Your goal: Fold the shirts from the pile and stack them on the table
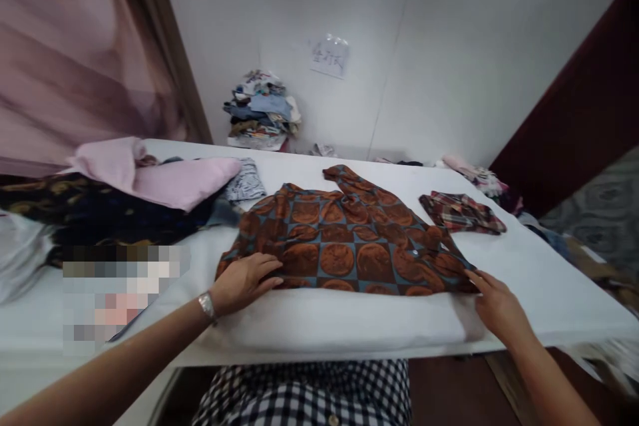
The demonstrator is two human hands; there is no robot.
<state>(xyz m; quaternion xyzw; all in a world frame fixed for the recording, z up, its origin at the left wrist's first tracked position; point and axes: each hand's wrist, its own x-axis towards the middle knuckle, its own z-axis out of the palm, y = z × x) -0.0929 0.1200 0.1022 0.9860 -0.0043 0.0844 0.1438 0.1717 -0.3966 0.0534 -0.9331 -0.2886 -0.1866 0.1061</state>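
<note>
A brown and blue shirt [337, 258] with large round prints lies spread on the white table, one sleeve stretched toward the far side. My left hand [244, 283], with a silver band on the wrist, rests flat on the shirt's near left edge, fingers extended. At the near right corner, my right hand [499, 303] pinches the edge of the cloth between thumb and fingers. Part of the right fingertips is hidden by the hand itself.
Left of the shirt lies a heap with a pink garment [184, 181] and a dark patterned garment [130, 213]. A folded plaid shirt [462, 212] sits on the right of the white table [539, 279]. Stacked clothes [262, 110] stand beyond the table's far edge.
</note>
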